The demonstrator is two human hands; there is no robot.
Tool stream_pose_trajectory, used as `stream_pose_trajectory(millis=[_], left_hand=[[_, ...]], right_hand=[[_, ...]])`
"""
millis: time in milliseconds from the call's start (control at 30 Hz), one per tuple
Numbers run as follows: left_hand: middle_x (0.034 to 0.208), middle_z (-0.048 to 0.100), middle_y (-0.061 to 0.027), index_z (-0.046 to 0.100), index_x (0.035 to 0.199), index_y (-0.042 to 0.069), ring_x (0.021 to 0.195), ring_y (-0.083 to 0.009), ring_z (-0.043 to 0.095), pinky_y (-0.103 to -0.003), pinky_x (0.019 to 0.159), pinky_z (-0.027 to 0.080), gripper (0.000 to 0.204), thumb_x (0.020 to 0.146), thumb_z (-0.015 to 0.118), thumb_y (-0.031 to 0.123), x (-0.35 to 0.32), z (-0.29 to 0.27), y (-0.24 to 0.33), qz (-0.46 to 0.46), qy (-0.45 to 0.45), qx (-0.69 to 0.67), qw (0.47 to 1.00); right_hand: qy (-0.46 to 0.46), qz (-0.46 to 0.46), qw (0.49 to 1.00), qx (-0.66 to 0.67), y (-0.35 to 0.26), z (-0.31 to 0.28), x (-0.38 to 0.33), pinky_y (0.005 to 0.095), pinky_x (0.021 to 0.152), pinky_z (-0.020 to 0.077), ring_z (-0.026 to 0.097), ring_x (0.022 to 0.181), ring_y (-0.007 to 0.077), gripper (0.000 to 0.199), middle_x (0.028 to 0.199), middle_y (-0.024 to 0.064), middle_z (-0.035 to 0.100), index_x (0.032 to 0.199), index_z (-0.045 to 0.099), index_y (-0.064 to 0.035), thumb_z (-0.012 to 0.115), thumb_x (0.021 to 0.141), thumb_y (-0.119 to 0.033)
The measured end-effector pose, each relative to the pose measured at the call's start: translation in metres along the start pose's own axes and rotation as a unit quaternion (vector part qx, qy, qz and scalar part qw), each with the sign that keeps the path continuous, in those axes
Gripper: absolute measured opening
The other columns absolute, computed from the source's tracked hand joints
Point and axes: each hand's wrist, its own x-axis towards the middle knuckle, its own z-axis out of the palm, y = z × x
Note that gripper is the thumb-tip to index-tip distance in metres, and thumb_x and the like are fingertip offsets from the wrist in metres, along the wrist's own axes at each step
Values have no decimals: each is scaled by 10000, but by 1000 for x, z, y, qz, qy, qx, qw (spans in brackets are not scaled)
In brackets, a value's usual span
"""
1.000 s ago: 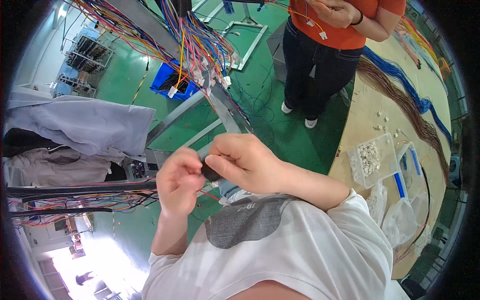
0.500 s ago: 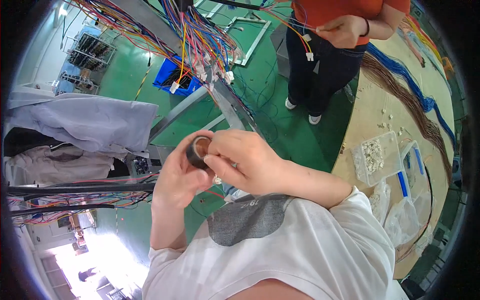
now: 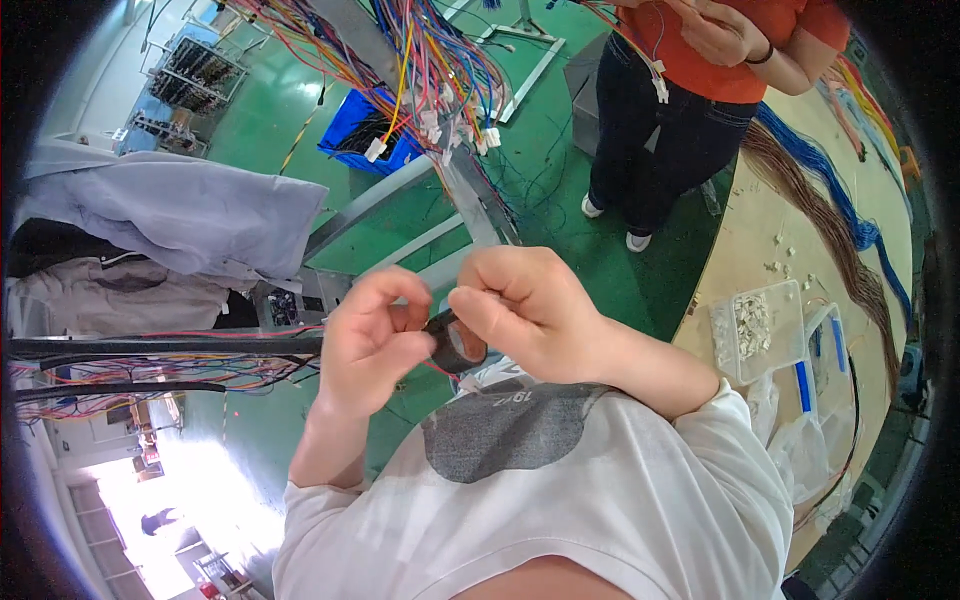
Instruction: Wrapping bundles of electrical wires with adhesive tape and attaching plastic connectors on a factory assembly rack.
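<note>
A roll of black tape (image 3: 470, 350) with a brown core sits between my two hands in front of my chest. My left hand (image 3: 372, 340) is curled, its thumb against the left edge of the roll; where its other fingers meet the tape is partly hidden. My right hand (image 3: 535, 312) is closed just above the roll, thumb pressed to the curled fingers. A short dark piece of tape shows between the roll and the right thumb. The right fingertips are hidden.
Bundled coloured wires with white connectors (image 3: 440, 110) hang on a metal frame ahead. A blue bin (image 3: 345, 125) stands below. Black-sleeved cables (image 3: 180, 348) run at left beside draped clothing (image 3: 190, 210). At right, a table (image 3: 725, 265) bears a connector box (image 3: 755, 330). A person (image 3: 690, 60) stands ahead.
The roll has moved right and down and turned its core to the right. My left fingers have come away from around it. My right hand has shifted right, out of the core.
</note>
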Motion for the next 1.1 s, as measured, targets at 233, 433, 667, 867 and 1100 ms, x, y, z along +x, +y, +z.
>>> stream_pose_trajectory(millis=[233, 433, 667, 867, 1100], left_hand=[[735, 445, -24, 489, 771, 13, 588, -44, 427, -176, 476, 334, 138, 719, 613, -19, -2, -12, -9, 54, -58, 199, 977], [799, 478, -35, 420, 1081, 23, 605, -66, 453, -184, 469, 352, 463, 689, 666, 44, 2, 10, 4, -100, -30, 207, 973], [865, 498, -59, 399, 1101, -24, 602, -70, 444, -190, 495, 356, 587, 652, 725, 166, 2, 0, 16, -202, -15, -165, 965], [922, 487, -125, 496, 1002, -25, 650, -107, 444, -199, 514, 346, 484, 692, 698, 287, -7, -12, 17, 171, -132, 121, 969], [883, 487, -67, 446, 1105, 42, 687, -145, 500, -233, 552, 401, 528, 651, 711, 93, -11, -1, 21, -13, -175, 286, 942]], right_hand=[[-65, -165, 941, -288, 3, -3, 10, 313, 438, 348, 477, 477, 220, 219, 539, 94, 456, 582, 433, 2, 566, 746, -58], [-42, -255, 926, -275, 11, -3, 7, 341, 438, 332, 449, 491, 252, 168, 545, 92, 429, 601, 479, 4, 592, 715, -47], [-5, -263, 947, -185, 12, 2, 4, 322, 431, 319, 430, 468, 234, 112, 548, 86, 444, 645, 511, 10, 566, 734, -30], [-38, -77, 995, -45, -9, -5, -13, 291, 412, 288, 403, 441, 189, 148, 521, 76, 452, 621, 529, 17, 542, 762, -29], [-51, -215, 962, -163, -1, -1, -12, 299, 415, 318, 444, 453, 208, 87, 543, 76, 486, 634, 543, 4, 571, 714, -15]])
